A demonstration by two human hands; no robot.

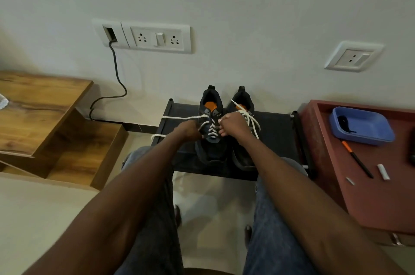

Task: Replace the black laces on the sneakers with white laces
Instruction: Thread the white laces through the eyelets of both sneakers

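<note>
Two dark sneakers with orange insoles stand side by side on a low black rack point(278, 140), toes toward me. The left sneaker point(211, 153) carries a white lace point(211, 132) crossed through its eyelets, with a long free end point(179, 118) stretching out to the left. My left hand point(189, 131) grips this lace at the shoe's left side. My right hand point(233, 125) pinches the lace at the shoe's right eyelets. The right sneaker point(243, 158) has a white lace point(251, 117) with loose ends lying over its tongue. A black lace point(343, 123) lies in a blue tray point(368, 134).
The blue tray sits on a red cabinet point(381, 196) at right, along with a black-and-orange pen point(357, 159) and small white scraps point(383, 171). A wooden stepped shelf point(45, 113) stands at left. A wall with sockets and a black cable point(118, 77) lies behind the rack.
</note>
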